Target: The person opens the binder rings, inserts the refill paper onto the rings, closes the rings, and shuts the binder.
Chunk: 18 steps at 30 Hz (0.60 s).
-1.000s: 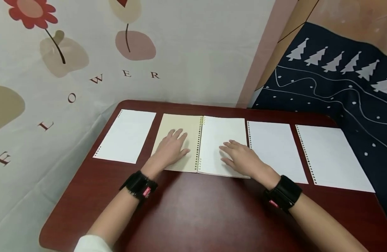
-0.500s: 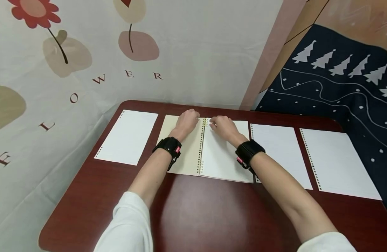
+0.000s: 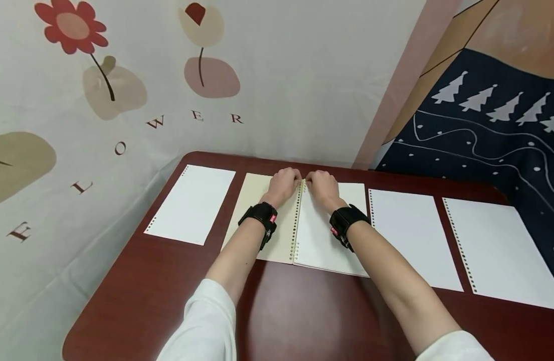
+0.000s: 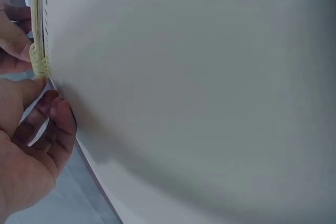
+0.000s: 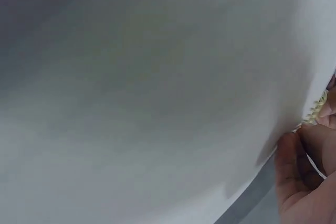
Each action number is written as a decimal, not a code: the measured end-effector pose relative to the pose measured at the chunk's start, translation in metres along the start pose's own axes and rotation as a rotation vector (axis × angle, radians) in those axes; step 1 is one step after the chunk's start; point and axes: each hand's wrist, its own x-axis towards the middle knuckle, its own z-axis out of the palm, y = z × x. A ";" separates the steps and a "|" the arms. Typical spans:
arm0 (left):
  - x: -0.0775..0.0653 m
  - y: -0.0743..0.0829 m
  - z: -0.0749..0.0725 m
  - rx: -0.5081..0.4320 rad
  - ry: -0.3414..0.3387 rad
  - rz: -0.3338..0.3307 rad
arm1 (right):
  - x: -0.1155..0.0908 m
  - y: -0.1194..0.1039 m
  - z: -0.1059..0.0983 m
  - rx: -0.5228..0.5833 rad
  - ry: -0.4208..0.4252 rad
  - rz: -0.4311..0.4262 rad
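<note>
An open loose-leaf notebook (image 3: pixel 324 250) lies on the table, with a cream cover side on the left and white sheets on the right. Pale yellow binder rings (image 4: pixel 39 64) run down its middle. At the far end of the binding, my left hand (image 3: pixel 284 186) pinches the rings between thumb and curled fingers. Opposite it, my right hand (image 3: pixel 323 186) pinches the same end from the white-sheet side. Both sets of fingertips almost meet there, seen close up where the rings (image 5: pixel 316 107) end at the page edge. The hands partly hide that end in the head view.
One loose punched sheet (image 3: pixel 191 205) lies left of the notebook. Two more, a nearer sheet (image 3: pixel 412 235) and a farther sheet (image 3: pixel 502 250), lie to its right. The dark red table (image 3: pixel 168 301) meets a flower-printed cloth (image 3: pixel 304 75) behind.
Both hands have moved from lying spread over the pages to the far end of the binding, then closed in on the rings. The view has shifted slightly.
</note>
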 end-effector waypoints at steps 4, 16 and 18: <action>0.004 0.000 0.003 0.015 0.000 -0.028 | 0.005 0.001 0.004 -0.011 0.016 0.032; 0.010 0.001 0.003 0.029 0.009 -0.074 | 0.009 -0.004 0.007 -0.139 0.022 0.028; 0.010 0.002 0.006 0.025 -0.004 -0.078 | 0.006 -0.002 0.009 -0.134 0.012 0.035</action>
